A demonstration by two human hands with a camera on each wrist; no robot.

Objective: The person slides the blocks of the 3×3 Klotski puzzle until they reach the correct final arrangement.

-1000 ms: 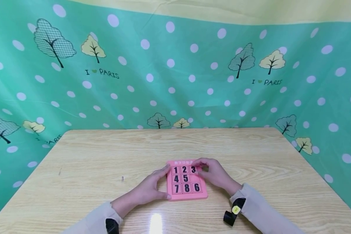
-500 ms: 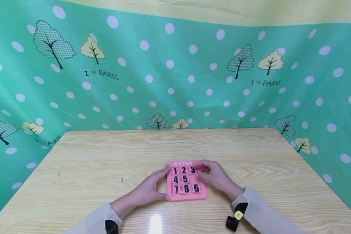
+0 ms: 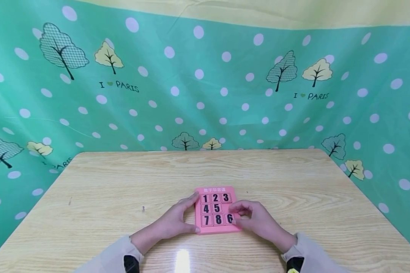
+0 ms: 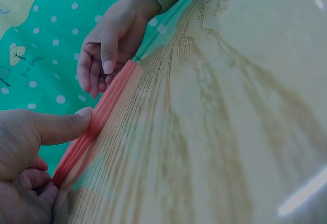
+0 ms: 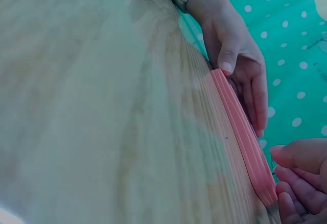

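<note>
A pink number slide puzzle (image 3: 216,230) lies flat on the wooden table. Its top row shows 1, 2 and 3, the middle row 4 and 5, the bottom row 7, 8 and 6. A bare slot is at the right of the middle row. My left hand (image 3: 172,222) holds the puzzle by its left side, thumb at the near corner and fingers at the far corner. Bent fingers of my right hand (image 3: 257,220) are over the right side, with the thumb at the 6 tile (image 3: 229,218). In both wrist views the puzzle is seen edge-on, its tiles hidden.
The wooden table (image 3: 123,178) stretches around the puzzle on all sides. Behind it hangs a green dotted curtain (image 3: 205,94) with printed trees. A bright light reflection lies on the table near the front edge.
My right hand has moved toward me, from the 3 tile down to the 6 tile, uncovering the 3. My left hand and the puzzle stay where they were.
</note>
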